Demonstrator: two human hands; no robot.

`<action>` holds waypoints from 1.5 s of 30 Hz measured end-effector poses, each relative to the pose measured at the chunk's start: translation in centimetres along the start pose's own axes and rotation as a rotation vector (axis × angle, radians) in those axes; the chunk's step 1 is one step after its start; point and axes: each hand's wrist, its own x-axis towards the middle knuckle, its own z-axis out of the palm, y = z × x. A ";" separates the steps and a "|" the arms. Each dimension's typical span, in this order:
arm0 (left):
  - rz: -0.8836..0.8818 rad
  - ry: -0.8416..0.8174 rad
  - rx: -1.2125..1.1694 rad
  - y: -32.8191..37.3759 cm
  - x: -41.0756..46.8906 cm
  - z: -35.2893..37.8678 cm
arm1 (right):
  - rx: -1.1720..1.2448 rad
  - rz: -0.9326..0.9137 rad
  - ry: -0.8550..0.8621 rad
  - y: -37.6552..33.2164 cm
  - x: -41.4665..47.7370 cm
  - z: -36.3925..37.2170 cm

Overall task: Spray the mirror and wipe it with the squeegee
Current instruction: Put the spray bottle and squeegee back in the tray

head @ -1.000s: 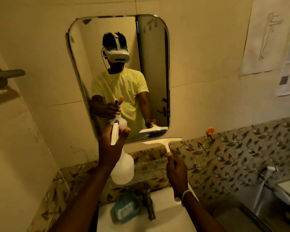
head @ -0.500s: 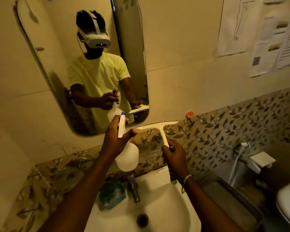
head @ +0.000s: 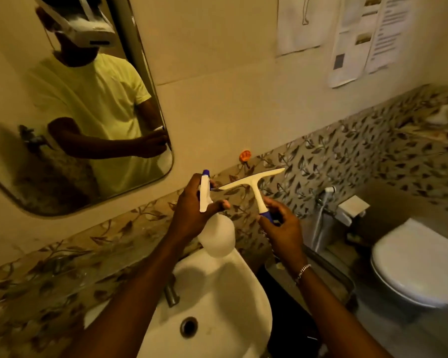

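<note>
Both hands hover over the washbasin (head: 217, 293), below and to the right of the mirror (head: 75, 112), which sits up at ten o'clock in the view. The left hand (head: 192, 215) has its grip wrapped closed around the neck of the white spray bottle (head: 216, 236), thumb hooked across the front and trigger head poking up between the fingers. The right hand (head: 282, 228) holds the squeegee (head: 254, 187) by its blue handle end in a loose pinch, fingers partly spread, not a full fist.

The spray bottle stands near upright, its long axis running from six to twelve o'clock, blue nozzle tip at the top and aimed toward the patterned tile border (head: 347, 151), not the glass. The squeegee's handle runs from about five o'clock up to eleven, and its blade crosses that, long edge stretching from nine toward two o'clock, left tip just beside the sprayer head.

My read: this is a regrip between tools, nothing on the glass yet. To do it well, tighten that right grip into a firm hold on the handle, swing the nozzle round to ten o'clock before squeezing, and keep the blade clear of the sprayer.
</note>
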 end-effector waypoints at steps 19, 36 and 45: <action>-0.233 -0.368 -0.174 -8.8 -1.3 26.1 | -0.479 0.336 0.070 19.0 -1.9 -17.5; -0.359 -0.350 0.009 -22.6 -4.9 48.4 | -0.560 0.612 0.066 40.9 0.2 -22.6; -0.379 -0.356 0.006 -26.4 -7.7 52.8 | -0.500 0.667 -0.004 45.7 0.5 -22.8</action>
